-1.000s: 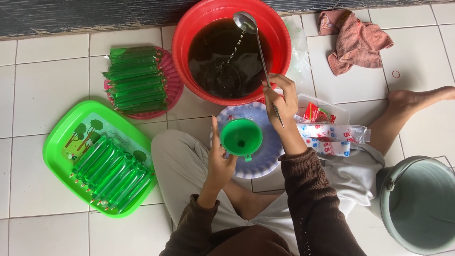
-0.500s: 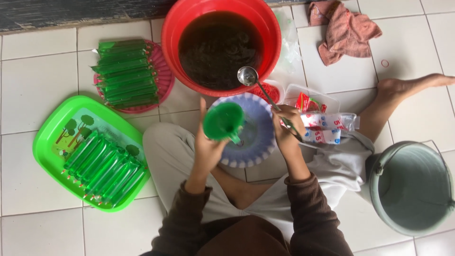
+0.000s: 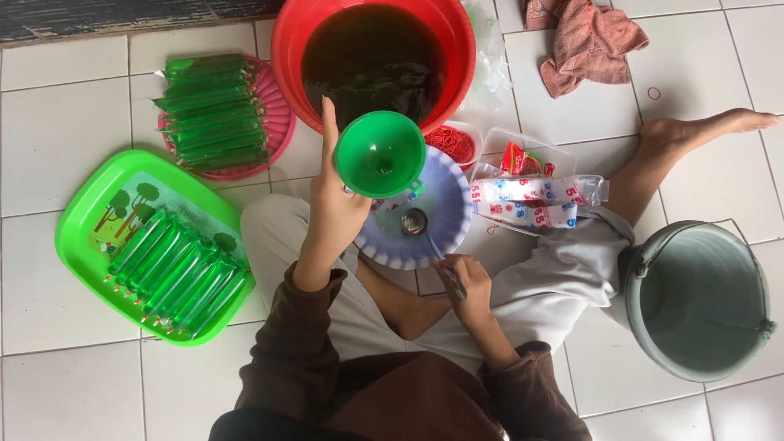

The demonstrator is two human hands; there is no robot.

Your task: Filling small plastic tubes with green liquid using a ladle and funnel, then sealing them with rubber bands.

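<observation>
Holding a green funnel [image 3: 380, 153] up by its rim, the left hand [image 3: 333, 196] is closed on it with the forefinger pointing up along the side; the funnel hangs above the far edge of a blue-rimmed bowl [image 3: 445, 214] on the floor between the person's knees. Lower down, the right hand [image 3: 465, 284] is wrapped round the handle of a ladle [image 3: 415, 222], whose cup rests inside the bowl. Just beyond the funnel stands a red basin [image 3: 287, 49] full of dark liquid. Right of the bowl lie packs of plastic bags [image 3: 531, 200] and a small tub of red rubber bands [image 3: 452, 144]. To the left, a green tray [image 3: 82, 237] and a pink plate [image 3: 278, 122] both carry rows of filled green tubes. A grey bucket [image 3: 702, 298] sits at the right, a pink cloth [image 3: 592, 41] on the tiles beyond it
</observation>
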